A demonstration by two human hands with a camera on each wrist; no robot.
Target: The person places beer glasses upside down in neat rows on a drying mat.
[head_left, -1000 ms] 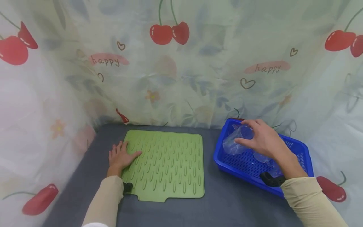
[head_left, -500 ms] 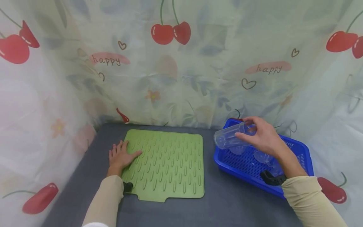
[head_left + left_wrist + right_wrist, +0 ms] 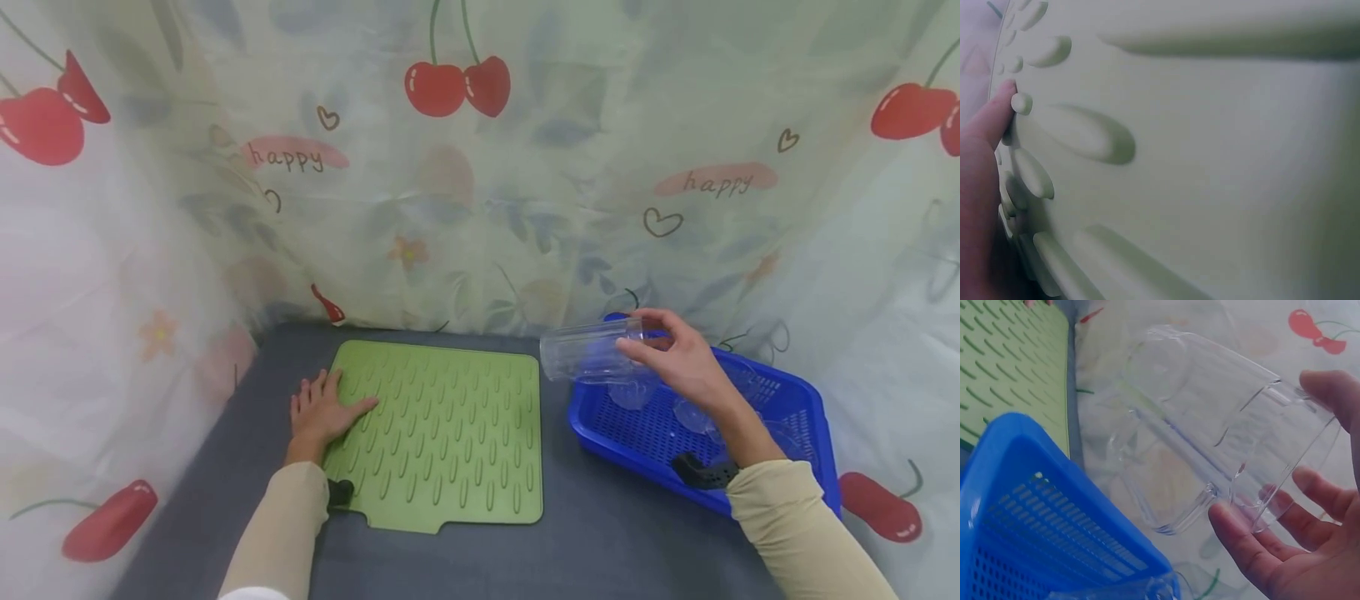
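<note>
My right hand (image 3: 686, 362) grips a clear mug (image 3: 585, 354) near its rim, thumb on one side and fingers on the other. The mug lies nearly sideways in the air, its base pointing left, over the left end of the blue basket (image 3: 637, 460). A loop like a handle (image 3: 1166, 528) shows along its side in the right wrist view. With fingers spread, my left hand (image 3: 322, 417) rests on the left edge of a green ridged mat (image 3: 442, 442); its thumb lies across the ridges in the left wrist view.
Several clear glass pieces, one of them a cup (image 3: 630, 393), lie in the basket, partly behind the right forearm. The dark grey tabletop (image 3: 487, 562) runs up to a cherry-printed curtain (image 3: 495, 208) at the back and sides.
My right hand has lifted the mug from inside the basket and carried it left, tipping it closer to horizontal. The left hand has stayed on the mat.
</note>
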